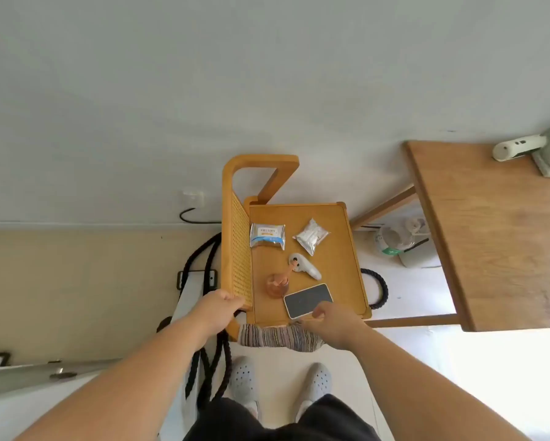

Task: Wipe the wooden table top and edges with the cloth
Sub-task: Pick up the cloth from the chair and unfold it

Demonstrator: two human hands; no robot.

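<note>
Seen from above: a small wooden table (337,275) with a rattan side panel (241,249) along its left edge. A striped cloth (276,337) hangs over the table's near edge. The right hand (334,323) pinches the cloth with curled fingers near the near-right corner. The left hand (219,308) is clamped on the panel's near end. A phone (308,300) lies just beside the right hand. Behind it sit a bottle (277,286), a wipes packet (267,236) and a foil pouch (311,236). Best approach, probably: brace the table, draw the cloth along the edge, then lift items aside.
</note>
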